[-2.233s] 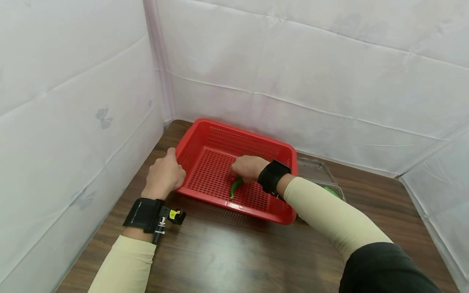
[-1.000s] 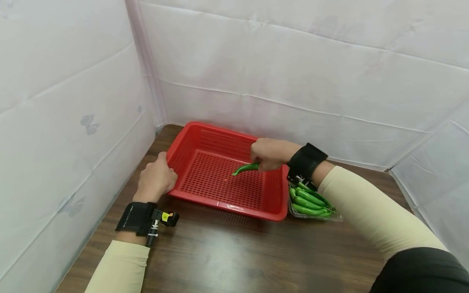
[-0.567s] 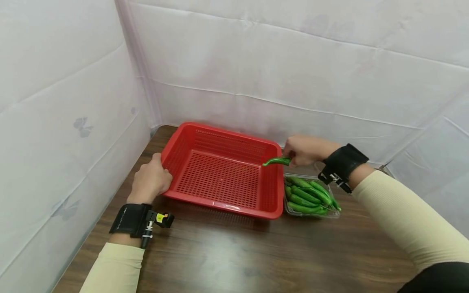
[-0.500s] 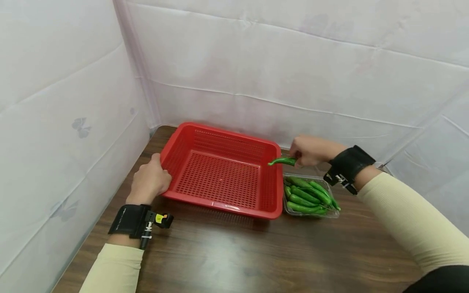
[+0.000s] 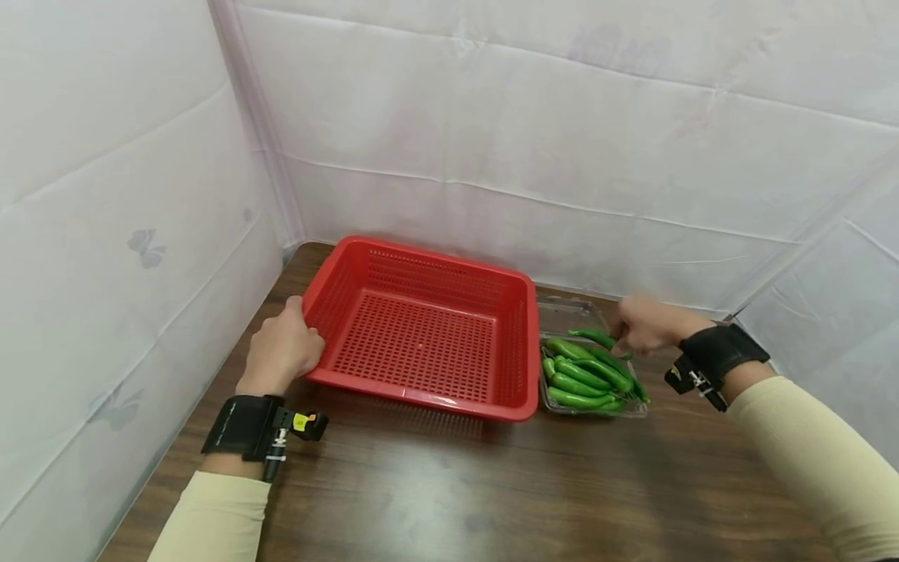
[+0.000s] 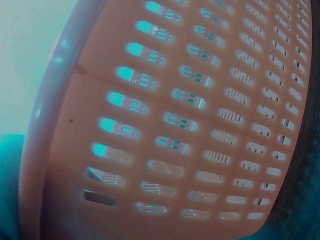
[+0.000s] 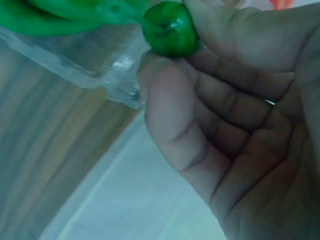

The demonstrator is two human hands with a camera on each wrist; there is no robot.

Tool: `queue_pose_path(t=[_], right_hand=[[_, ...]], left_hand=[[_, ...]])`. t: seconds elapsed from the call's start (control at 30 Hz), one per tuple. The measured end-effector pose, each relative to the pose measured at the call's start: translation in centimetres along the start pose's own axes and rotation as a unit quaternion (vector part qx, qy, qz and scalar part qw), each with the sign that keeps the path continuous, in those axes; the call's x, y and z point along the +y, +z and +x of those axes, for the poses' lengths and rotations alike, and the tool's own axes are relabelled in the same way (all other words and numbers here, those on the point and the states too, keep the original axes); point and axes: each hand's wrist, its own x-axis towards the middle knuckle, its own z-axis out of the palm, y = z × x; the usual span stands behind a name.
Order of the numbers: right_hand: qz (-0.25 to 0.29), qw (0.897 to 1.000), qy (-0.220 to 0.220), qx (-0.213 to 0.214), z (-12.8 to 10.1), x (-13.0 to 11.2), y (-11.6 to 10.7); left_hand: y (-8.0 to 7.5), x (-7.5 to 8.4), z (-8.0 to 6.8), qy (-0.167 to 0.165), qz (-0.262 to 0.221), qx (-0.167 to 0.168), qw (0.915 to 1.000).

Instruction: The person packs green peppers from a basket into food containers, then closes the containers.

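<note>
My left hand [image 5: 281,347] grips the left rim of a red rectangular plastic basket [image 5: 428,396], which has perforated walls and floor. In the left wrist view, the slotted basket wall [image 6: 70,140] fills most of the picture. On the right, my right hand [image 5: 649,321] pinches a green chili pepper [image 5: 592,336] close above a clear plastic box [image 5: 635,410]. Several green chili peppers [image 5: 579,386] lie heaped in that box. In the right wrist view, the held pepper's rounded end [image 7: 170,30] shows between thumb and fingertips.
The box's clear lid [image 5: 565,314] lies folded back behind it, towards the wall. Basket and box stand side by side on a dark wooden table [image 5: 492,492]. White sheeting [image 5: 527,140] encloses the table at the back and sides.
My right hand has carried the chili pepper out of the basket, rightwards and down to the plastic box. The left hand has kept its grip on the basket rim; the head view has shifted slightly.
</note>
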Motion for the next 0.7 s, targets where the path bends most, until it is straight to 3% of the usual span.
queue_pose_path(t=[0.1, 0.27, 0.7], right_hand=[[0.051, 0.998, 0.007, -0.027, 0.1, 0.5, 0.9], [0.067, 0.997, 0.017, -0.039, 0.2, 0.6, 1.4], [0.078, 0.996, 0.037, -0.009, 0.2, 0.8, 1.7]], left_hand=[[0.0, 0.0, 0.0, 0.004, 0.002, 0.001, 1.0000], [0.0, 0.0, 0.0, 0.004, 0.008, 0.004, 1.0000], [0.0, 0.1, 0.1, 0.001, 0.007, 0.002, 1.0000]])
